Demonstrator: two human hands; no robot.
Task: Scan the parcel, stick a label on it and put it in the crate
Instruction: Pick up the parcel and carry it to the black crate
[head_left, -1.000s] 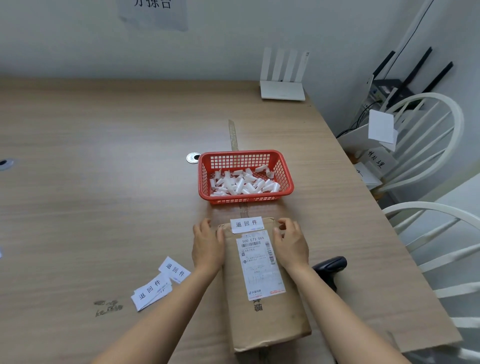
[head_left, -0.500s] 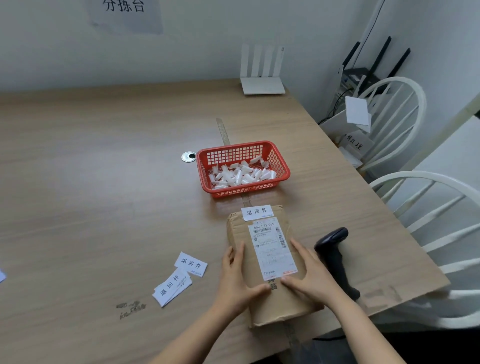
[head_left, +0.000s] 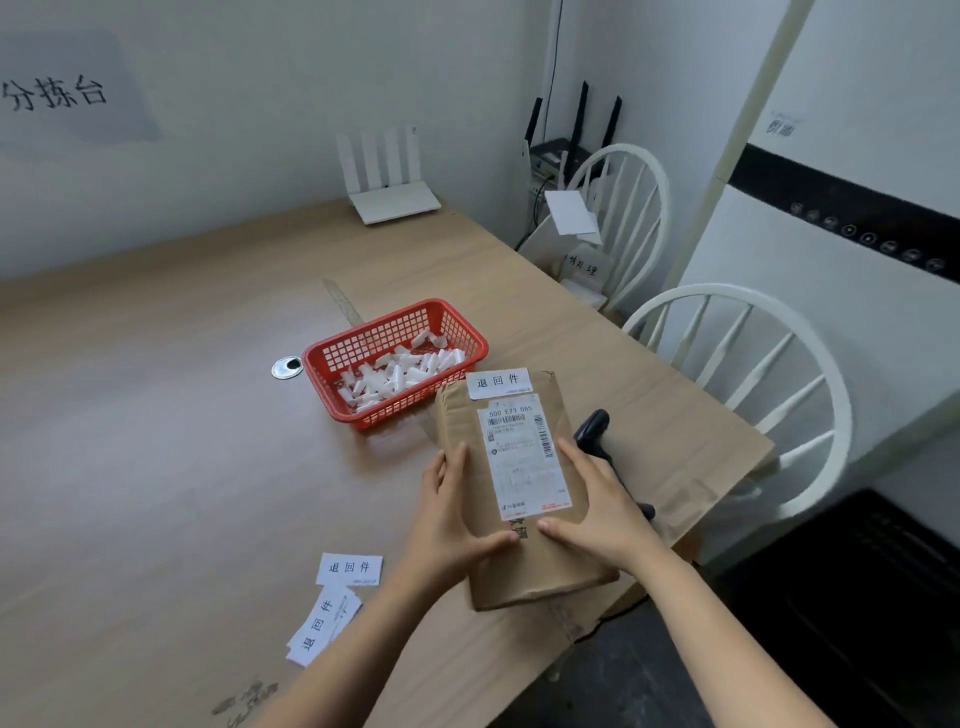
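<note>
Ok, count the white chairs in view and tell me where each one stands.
2. The nearer white chair stands at the table's right edge, close to its near corner. The farther white chair stands behind it by the wall, with papers on it. Others may be out of frame.

Both hands shifted from the parcel's (head_left: 514, 488) far end, nearest the red basket (head_left: 395, 358), to its near end. The left hand (head_left: 452, 514) and right hand (head_left: 597, 504) came to grip its long sides, thumbs lying across the top face. The parcel's near end rose off the table (head_left: 156, 441), and its far end came closer to the basket's right corner.
</note>
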